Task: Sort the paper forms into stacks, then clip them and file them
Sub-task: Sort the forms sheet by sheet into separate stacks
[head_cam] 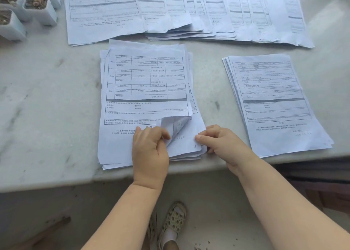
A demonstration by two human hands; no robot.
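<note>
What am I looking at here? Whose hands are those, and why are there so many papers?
A person wears a camera on their head, so you look down as they do. Those are their own two hands. The left hand pinches the curled-up corner of the top sheet on the middle stack. The right hand pinches the stack's lower corner. Another stack lies to the right, and many forms are spread out farther back on the pale table. White pots stand in the far left corner. The person is sorting forms into stacks.
</note>
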